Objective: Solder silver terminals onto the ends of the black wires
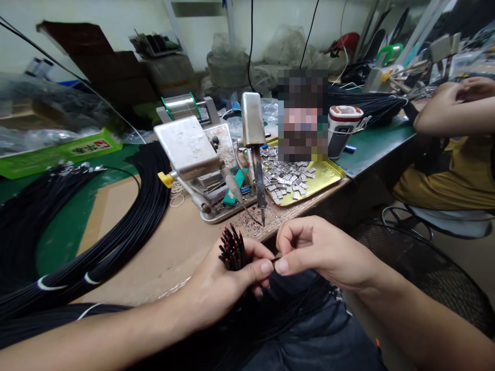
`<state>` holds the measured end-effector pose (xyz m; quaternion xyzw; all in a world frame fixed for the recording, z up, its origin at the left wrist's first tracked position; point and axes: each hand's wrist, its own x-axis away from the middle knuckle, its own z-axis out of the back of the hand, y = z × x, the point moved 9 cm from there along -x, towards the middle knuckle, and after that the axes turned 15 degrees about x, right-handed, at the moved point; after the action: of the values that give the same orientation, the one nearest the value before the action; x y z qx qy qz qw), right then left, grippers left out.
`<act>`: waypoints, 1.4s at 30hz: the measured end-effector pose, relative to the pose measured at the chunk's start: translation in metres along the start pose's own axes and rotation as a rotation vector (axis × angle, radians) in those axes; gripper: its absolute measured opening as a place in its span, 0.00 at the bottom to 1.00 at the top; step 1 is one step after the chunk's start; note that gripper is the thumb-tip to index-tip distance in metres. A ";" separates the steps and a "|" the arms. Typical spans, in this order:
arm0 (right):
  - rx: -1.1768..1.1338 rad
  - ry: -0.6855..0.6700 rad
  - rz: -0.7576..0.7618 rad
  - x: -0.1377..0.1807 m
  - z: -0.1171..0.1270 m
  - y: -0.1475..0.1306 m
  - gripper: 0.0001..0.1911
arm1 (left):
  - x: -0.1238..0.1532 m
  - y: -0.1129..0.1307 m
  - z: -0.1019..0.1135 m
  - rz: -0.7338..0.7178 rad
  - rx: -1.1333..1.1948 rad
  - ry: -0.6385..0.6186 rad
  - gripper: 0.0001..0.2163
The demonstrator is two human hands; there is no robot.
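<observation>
My left hand is closed around a bunch of black wires whose red-tipped ends stick up above the fist. My right hand pinches one wire end between thumb and forefinger, touching the left thumb. Both hands hover just in front of the bench edge, below the tip of a fixed soldering iron. The wires trail down over my lap.
A metal soldering jig with a solder spool stands behind the iron. A gold tray holds several small metal pieces. Big coils of black cable lie left on the bench. Another person sits at right, near a wire chair.
</observation>
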<state>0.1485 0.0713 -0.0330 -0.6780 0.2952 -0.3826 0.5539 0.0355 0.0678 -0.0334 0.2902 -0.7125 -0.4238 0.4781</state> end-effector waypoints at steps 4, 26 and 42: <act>0.048 -0.010 0.056 0.006 0.010 -0.017 0.11 | 0.000 -0.001 0.005 0.013 0.024 0.049 0.13; 1.626 0.633 0.465 -0.030 0.085 -0.045 0.20 | 0.000 -0.005 -0.003 0.067 -0.024 0.018 0.12; 0.948 1.024 0.637 0.003 0.117 -0.050 0.11 | -0.002 -0.003 0.003 0.075 0.006 0.092 0.12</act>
<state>0.2478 0.1404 0.0059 0.0117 0.5006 -0.5565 0.6630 0.0333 0.0690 -0.0371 0.2840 -0.7014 -0.3898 0.5248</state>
